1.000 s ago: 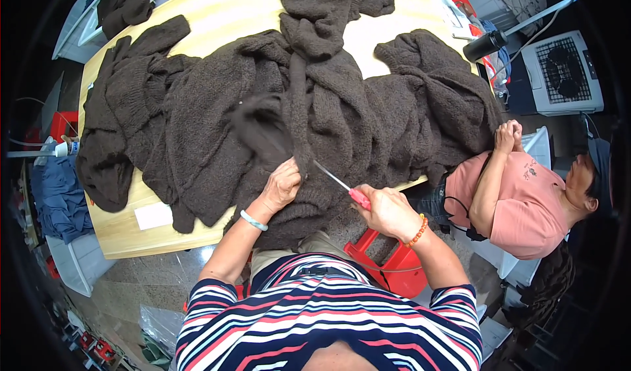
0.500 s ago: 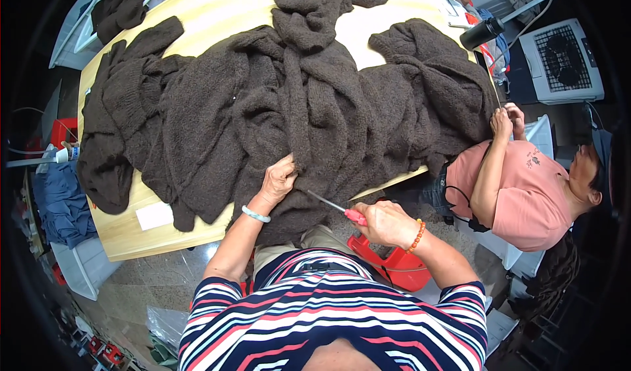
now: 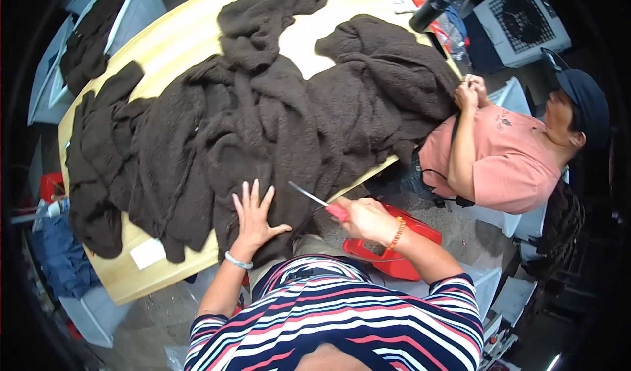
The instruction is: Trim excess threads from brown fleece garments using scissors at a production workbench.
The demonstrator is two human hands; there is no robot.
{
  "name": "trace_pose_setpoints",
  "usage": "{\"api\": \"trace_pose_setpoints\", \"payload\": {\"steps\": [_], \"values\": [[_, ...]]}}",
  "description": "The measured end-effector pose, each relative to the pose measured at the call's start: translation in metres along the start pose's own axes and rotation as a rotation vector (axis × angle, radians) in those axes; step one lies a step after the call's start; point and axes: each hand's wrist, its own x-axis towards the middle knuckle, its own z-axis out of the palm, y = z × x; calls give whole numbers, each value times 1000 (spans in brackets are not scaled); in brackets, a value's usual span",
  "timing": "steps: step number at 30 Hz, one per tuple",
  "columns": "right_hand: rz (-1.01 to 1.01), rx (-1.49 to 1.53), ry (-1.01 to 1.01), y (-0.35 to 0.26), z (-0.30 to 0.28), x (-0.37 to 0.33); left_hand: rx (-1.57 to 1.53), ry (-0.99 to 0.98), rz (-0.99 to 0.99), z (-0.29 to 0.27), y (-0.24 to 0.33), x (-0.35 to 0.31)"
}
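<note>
Dark brown knitted sweaters (image 3: 282,118) lie in a wide, rumpled heap across the table, their near part hanging by my lap. My left hand (image 3: 253,221) rests on the brown knit with its fingers spread, holding nothing. In my right hand (image 3: 370,221), the fingers are closed round a red-handled tool with a slim metal blade (image 3: 307,192). Its tip points up and left over the knit, right of my left hand. Whether the tip touches the fabric I cannot tell, and my fingers cover part of the handle.
A pale wooden table (image 3: 131,279) bears the sweaters and a white paper (image 3: 148,254). A person in a pink shirt (image 3: 503,157) is at its right edge. Blue cloth (image 3: 62,252) fills a bin on the left. A red stool (image 3: 401,262) stands by my right arm.
My left hand has gone from a closed grip on the knit to lying flat with fingers spread. The view has shifted; my right hand still holds the red-handled tool.
</note>
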Motion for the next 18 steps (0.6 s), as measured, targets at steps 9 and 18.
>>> {"api": "trace_pose_setpoints", "payload": {"steps": [9,18], "values": [[-145,-176,-226,23,54,-17,-521,238,-89,-10,-15,23],[-183,25,-295,4,30,-17,-827,313,-390,1,-21,-10]]}}
